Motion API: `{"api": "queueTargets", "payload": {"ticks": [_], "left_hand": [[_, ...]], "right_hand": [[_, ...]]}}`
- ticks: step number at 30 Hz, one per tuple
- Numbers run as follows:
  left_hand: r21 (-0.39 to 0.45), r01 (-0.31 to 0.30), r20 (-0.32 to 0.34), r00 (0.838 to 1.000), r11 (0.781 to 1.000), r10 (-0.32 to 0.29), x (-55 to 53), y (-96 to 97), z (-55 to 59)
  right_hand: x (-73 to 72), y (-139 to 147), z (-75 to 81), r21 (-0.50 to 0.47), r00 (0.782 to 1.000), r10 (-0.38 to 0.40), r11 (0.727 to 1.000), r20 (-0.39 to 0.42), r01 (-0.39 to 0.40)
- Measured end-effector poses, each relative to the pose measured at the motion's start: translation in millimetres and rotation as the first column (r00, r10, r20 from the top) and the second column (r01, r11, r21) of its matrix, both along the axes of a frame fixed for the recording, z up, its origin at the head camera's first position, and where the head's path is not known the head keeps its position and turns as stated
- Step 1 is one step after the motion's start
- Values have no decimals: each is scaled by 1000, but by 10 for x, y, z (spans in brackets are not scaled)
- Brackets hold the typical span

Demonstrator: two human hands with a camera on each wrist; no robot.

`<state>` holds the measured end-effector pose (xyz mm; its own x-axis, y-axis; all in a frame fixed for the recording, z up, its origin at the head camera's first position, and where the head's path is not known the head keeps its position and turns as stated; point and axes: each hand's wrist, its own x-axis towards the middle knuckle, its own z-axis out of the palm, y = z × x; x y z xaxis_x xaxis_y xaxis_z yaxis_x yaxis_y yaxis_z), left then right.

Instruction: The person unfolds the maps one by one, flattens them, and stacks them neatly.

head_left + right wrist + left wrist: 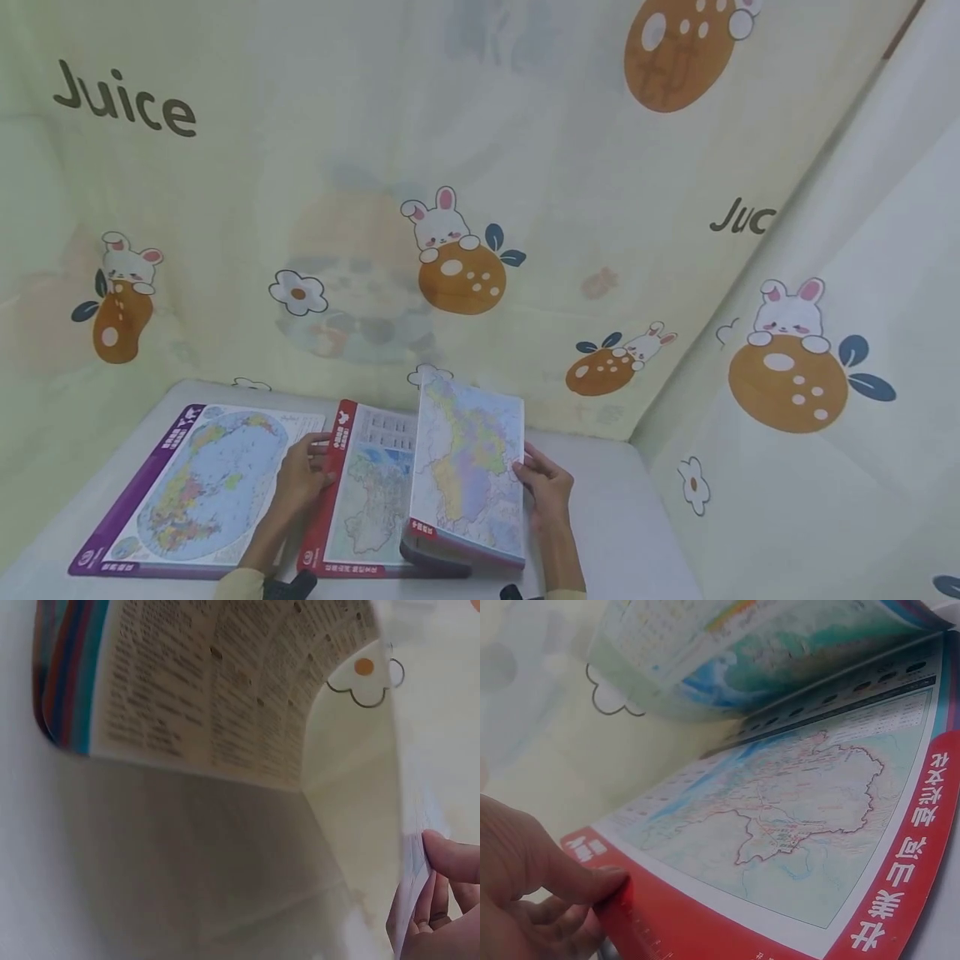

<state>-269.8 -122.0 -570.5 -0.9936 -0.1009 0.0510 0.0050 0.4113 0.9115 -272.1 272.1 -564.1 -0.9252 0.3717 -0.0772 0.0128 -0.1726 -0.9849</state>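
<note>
**Raised Map Risks Crease**

Purple-bordered world map (pixel 213 487) at your ten o'clock; your left hand (pixel 302 477) pinches the red-bordered China map (pixel 369 508) at twelve. The raised China map sheet (pixel 471 467) at one, edge-pinched by your right hand (pixel 551 483), could slip if loosened, crease if overbent.

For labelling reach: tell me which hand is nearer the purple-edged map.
Left. The left hand is by the right side of the purple-edged map; the right hand is farther, across the red-edged booklet.
</note>
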Motion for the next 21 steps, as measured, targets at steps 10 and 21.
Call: {"api": "queueTargets", "payload": {"ticks": [10,21], "left_hand": [[-25,-9,16,1000,1000,10,-16,-88,38],[-51,-17,41,999,999,19,3,-190,45]], "right_hand": [[-26,258,48,-4,997,-71,997,-10,71],[-11,447,34,18,994,-107,994,10,107]]}}
